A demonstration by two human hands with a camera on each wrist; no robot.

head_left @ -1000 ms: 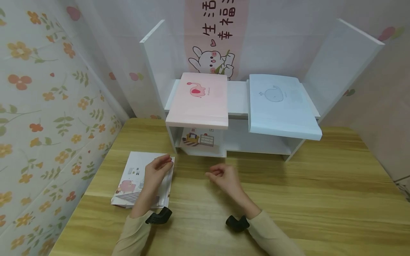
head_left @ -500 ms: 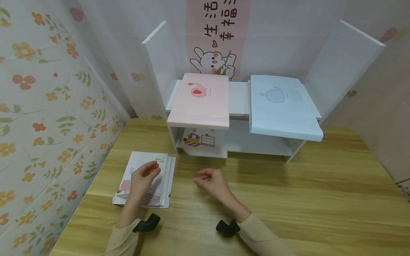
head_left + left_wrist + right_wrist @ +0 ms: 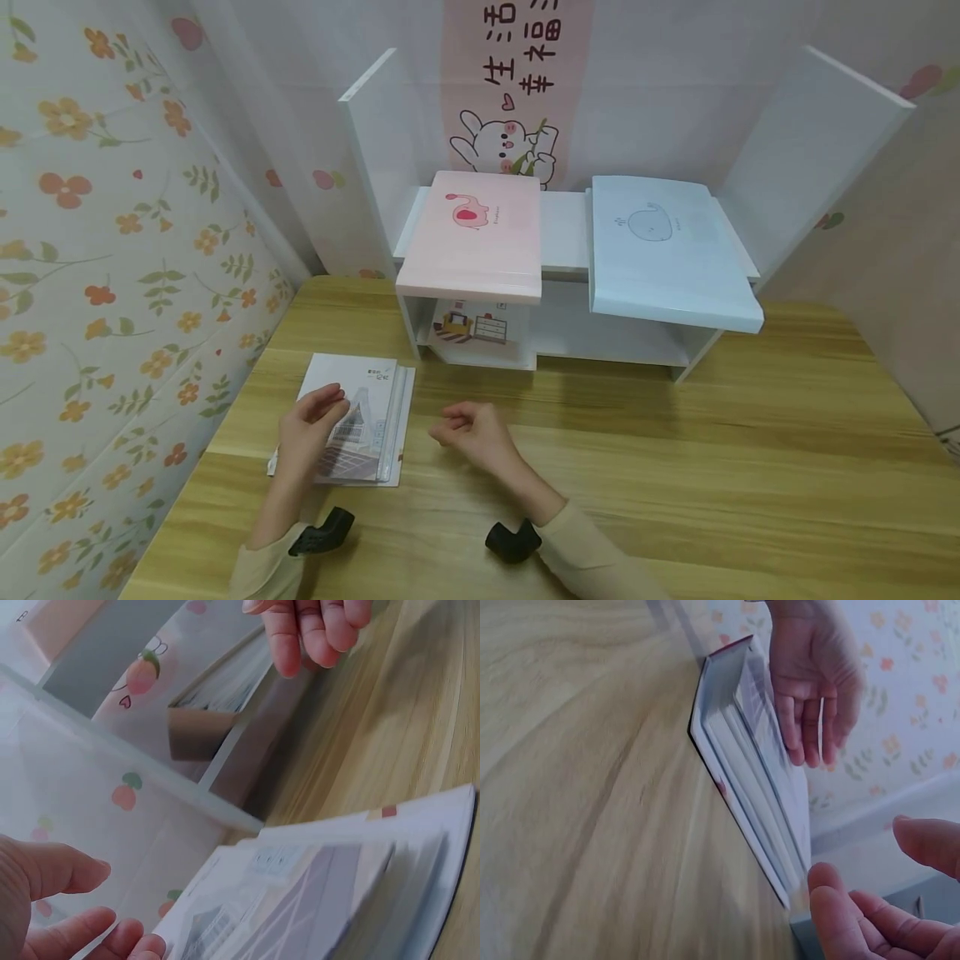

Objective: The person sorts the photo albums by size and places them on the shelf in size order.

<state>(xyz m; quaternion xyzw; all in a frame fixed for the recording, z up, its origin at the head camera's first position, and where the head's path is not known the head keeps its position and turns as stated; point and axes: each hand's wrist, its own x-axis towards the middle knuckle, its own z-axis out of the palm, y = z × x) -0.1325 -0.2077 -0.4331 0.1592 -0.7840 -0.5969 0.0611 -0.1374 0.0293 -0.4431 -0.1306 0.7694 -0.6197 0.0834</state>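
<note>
A book (image 3: pixel 367 400) with a pale illustrated cover lies on the wooden table at the left. Along its right side, a strip of lower layers (image 3: pixel 397 425) shows past the top cover. My left hand (image 3: pixel 307 429) hovers over the book's left part, fingers loosely bent, thumb apart from them, and nothing in its grasp. To the right of the book, above the table, is my right hand (image 3: pixel 476 433), fingers relaxed and holding nothing. From the right wrist, the book's page edges (image 3: pixel 754 780) show, with the left hand (image 3: pixel 814 682) beside the cover, fingers pointing down.
Behind the hands stands a white shelf (image 3: pixel 570 237). On top lie a pink elephant book (image 3: pixel 480 250) and a light blue whale book (image 3: pixel 667 275), both overhanging the front. Another illustrated book (image 3: pixel 480 346) lies in the lower left compartment. A floral curtain (image 3: pixel 127 275) hangs at the left.
Both hands have moved left and slightly down, the left one away from the book's right edge. The book's top now shows a different picture, with lower layers exposed at the right.
</note>
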